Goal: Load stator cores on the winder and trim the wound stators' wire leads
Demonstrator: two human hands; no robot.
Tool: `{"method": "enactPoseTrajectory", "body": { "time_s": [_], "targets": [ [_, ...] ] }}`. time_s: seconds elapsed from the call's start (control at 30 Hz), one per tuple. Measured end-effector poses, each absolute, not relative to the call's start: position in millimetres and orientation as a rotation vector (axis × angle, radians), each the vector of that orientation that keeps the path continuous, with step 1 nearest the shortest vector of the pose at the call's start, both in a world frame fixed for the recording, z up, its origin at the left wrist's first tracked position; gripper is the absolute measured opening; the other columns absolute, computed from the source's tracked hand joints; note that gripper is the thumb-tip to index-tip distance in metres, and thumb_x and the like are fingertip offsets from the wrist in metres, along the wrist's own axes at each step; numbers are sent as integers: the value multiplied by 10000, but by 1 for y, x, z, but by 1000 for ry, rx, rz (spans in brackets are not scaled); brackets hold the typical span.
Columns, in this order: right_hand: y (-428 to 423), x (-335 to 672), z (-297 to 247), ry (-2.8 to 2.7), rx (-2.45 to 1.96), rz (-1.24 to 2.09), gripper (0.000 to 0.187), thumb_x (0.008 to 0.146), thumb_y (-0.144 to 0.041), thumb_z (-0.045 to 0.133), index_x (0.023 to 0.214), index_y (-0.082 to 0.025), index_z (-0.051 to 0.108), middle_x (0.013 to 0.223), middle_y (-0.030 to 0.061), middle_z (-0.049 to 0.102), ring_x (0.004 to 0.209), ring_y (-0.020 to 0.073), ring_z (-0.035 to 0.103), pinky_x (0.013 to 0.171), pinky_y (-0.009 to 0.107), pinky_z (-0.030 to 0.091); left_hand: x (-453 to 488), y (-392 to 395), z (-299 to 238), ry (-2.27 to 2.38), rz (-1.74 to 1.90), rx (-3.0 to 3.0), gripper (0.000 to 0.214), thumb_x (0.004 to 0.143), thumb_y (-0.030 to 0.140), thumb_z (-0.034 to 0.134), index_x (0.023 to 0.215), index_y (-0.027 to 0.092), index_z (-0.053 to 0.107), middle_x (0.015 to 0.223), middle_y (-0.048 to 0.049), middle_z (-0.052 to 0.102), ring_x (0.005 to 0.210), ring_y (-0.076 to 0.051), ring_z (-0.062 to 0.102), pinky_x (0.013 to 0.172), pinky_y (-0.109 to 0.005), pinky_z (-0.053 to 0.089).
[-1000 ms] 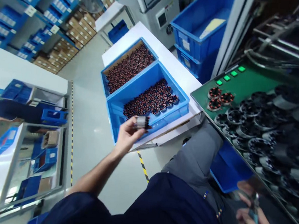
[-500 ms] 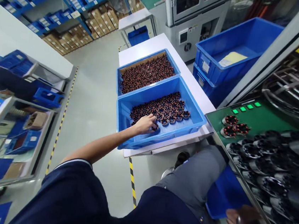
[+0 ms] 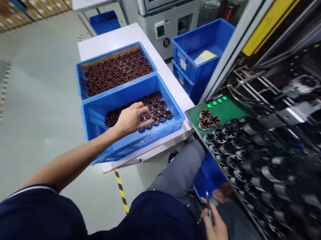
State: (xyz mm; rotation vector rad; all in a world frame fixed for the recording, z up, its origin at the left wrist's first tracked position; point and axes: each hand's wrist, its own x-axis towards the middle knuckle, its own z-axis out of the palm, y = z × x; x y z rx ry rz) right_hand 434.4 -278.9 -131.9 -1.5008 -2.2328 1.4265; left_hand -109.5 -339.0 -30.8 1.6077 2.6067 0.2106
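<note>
My left hand (image 3: 132, 119) reaches into the near blue bin (image 3: 123, 146), its fingers curled over the small copper-wound stator parts (image 3: 153, 104) that fill the bin's far half. What the fingertips hold is hidden. My right hand (image 3: 217, 233) rests low by my lap, closed round a thin metal tool (image 3: 208, 211). Behind the near bin a second blue bin (image 3: 81, 73) is full of the same parts.
Both bins sit on a white table (image 3: 123, 36). To the right, a green work surface (image 3: 227, 108) carries three stators (image 3: 208, 119) and several dark round housings (image 3: 247, 163). Stacked blue crates (image 3: 195, 58) and a grey machine (image 3: 166, 10) stand behind. A yellow-black floor stripe (image 3: 121, 188) runs below.
A second ago my left hand held a part above the near bin; it then went down into the bin and now rests over the parts further right. The view swung right.
</note>
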Motion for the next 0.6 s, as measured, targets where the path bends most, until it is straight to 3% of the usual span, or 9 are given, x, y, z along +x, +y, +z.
{"method": "enactPoseTrajectory", "body": {
  "time_s": [0.07,0.13,0.2,0.3,0.43,0.5,0.6],
  "targets": [
    [-281,425,-127,-2187,-1504,1484,660,1060,-712,589,1379,-224,897,892,86,845,743,276,841,783,348,728,-84,-298,-23,2505,465,1815,245,1107,494,833,1190,267,875,1276,-96,749,1222,-305,719,1051,-432,650],
    [-282,422,-121,-2185,-1488,1495,658,1067,-688,615,1398,-189,889,1063,133,891,927,287,888,902,348,733,-55,-249,-22,2347,506,2037,227,1088,405,860,1282,289,887,1414,-111,747,1325,-331,684,1120,-474,648],
    [-283,426,-115,-2206,-1451,1501,630,1095,-660,614,1408,-184,883,1222,165,901,1064,295,900,1015,365,724,-31,-200,-29,2254,405,2184,366,1082,267,824,1446,286,853,1600,-151,690,1499,-379,613,1211,-542,622],
    [-288,443,-108,-2213,-1447,1508,611,1141,-636,592,1453,-188,867,1332,179,890,1128,293,901,1089,378,708,-14,-140,-48,2254,177,2160,467,1052,122,741,1490,244,846,1752,-191,587,1653,-430,504,1276,-583,584],
    [-302,475,-116,-2100,-1589,1444,700,1125,-708,588,1492,-177,857,1375,181,881,1263,315,879,1154,380,684,-24,-98,-70,2151,-39,2107,422,1074,276,781,1486,266,873,1718,-186,610,1624,-427,525,1288,-560,572],
    [-311,489,-124,-2023,-1670,1428,737,1104,-739,571,1464,-167,866,1264,164,895,1154,306,889,1178,396,673,-36,-88,-76,2116,-47,2113,375,1068,381,807,1411,270,908,1708,-167,630,1605,-428,536,1284,-555,570],
    [-323,501,-134,-1936,-1750,1450,749,1095,-758,550,1458,-186,868,1139,126,885,1000,278,864,1164,402,674,-54,-83,-78,2179,187,1994,281,1038,408,816,1224,230,927,1682,-149,672,1533,-406,589,1288,-557,564]
  ]
}}
